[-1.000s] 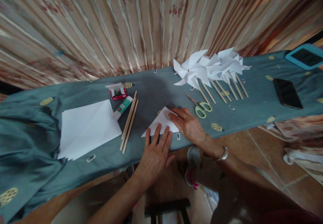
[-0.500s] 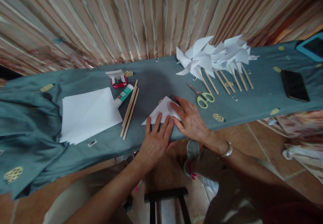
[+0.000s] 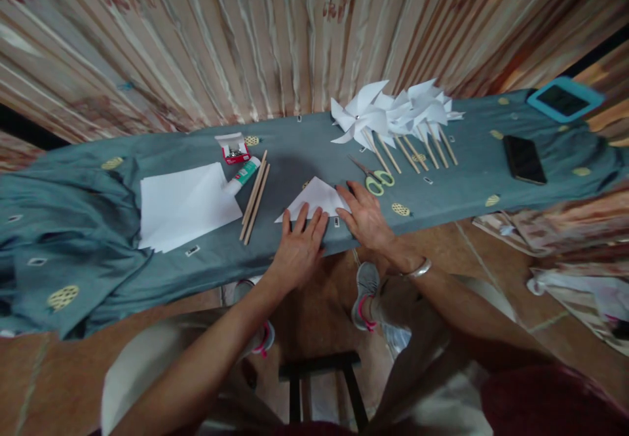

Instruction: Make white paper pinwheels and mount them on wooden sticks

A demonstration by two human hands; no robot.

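Folded white paper [image 3: 314, 195] lies at frame centre on the desk [image 3: 295, 151], lower edge under the spread fingers of the left hand [image 3: 299, 249], right corner touched by the right hand [image 3: 366, 216], whose pinch cannot be determined, with wooden sticks [image 3: 253, 195] left of centre and scissors [image 3: 370, 172] right of it.

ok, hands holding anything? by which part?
Folded paper: left hand rests on its near edge, not gripping; right hand touches its right end, whether pinching can't be told.
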